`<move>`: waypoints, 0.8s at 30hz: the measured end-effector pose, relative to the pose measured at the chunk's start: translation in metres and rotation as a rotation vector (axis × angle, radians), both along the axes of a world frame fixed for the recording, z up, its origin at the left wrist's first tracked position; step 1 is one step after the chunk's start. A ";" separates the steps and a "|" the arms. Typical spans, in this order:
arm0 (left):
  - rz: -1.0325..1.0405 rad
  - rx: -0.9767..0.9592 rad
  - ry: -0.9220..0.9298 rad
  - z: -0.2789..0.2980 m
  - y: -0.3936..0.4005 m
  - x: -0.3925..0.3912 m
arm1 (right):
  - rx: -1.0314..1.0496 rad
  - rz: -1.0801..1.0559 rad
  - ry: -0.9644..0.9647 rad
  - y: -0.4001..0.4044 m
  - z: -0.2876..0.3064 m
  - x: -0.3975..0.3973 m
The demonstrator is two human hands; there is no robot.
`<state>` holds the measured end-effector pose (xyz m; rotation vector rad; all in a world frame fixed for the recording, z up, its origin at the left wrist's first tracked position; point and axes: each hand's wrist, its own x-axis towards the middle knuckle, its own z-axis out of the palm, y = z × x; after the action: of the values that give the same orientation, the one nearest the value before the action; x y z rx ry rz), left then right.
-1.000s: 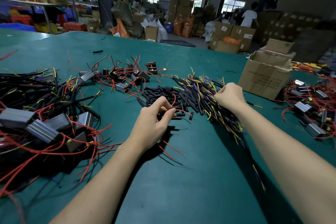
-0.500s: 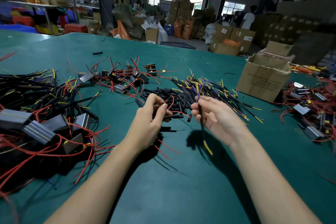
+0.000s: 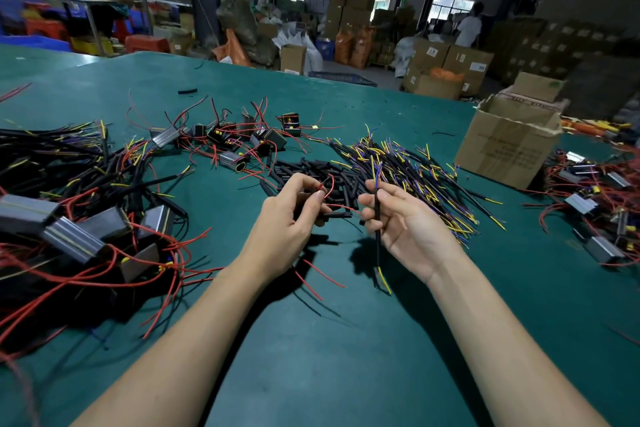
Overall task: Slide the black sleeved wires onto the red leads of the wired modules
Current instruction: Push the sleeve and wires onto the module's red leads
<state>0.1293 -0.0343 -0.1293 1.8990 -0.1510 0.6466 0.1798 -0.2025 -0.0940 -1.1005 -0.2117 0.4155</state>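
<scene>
Far to the left of the left hand lies a tangled heap of ribbed grey metal modules [image 3: 74,239] with thin red leads and black sleeved cables spilling over the green felt-like bench [image 3: 346,357]. Beyond that hand, a looser scatter of small black and grey modules [image 3: 239,142] sits among more red strands. The left hand [image 3: 287,222] is curled, its fingertips pinching a thin red lead [image 3: 329,187] that loops up above the fingers; a short black tube [image 3: 337,215] juts out sideways just below them, toward the right hand. Just past both hands is a pile of short, matte black tube pieces [image 3: 325,172]. The right hand [image 3: 405,225] is half open, palm turned inward, thumb and forefinger pinching a straight black sleeved wire [image 3: 377,236] held upright, yellow and blue tips showing at both ends. Behind and right of it fans a heap of similar sleeved wires [image 3: 415,166]. Farther right stands an open, creased cardboard box [image 3: 505,146], then another tangle of grey modules [image 3: 595,204].
</scene>
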 end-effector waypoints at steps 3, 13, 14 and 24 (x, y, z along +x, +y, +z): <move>-0.005 -0.008 -0.003 0.001 0.000 -0.001 | 0.006 0.006 0.001 0.000 0.000 -0.001; -0.005 -0.007 -0.004 -0.002 0.000 0.001 | 0.057 -0.040 0.024 -0.001 -0.001 -0.001; -0.004 -0.005 -0.008 -0.002 0.000 0.001 | 0.067 -0.051 0.029 -0.001 -0.001 -0.001; -0.010 0.005 -0.016 -0.004 0.002 0.002 | 0.125 -0.160 0.050 -0.001 -0.001 -0.003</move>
<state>0.1309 -0.0325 -0.1330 1.8972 -0.1727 0.6555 0.1770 -0.2039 -0.0954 -0.9748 -0.1028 0.2827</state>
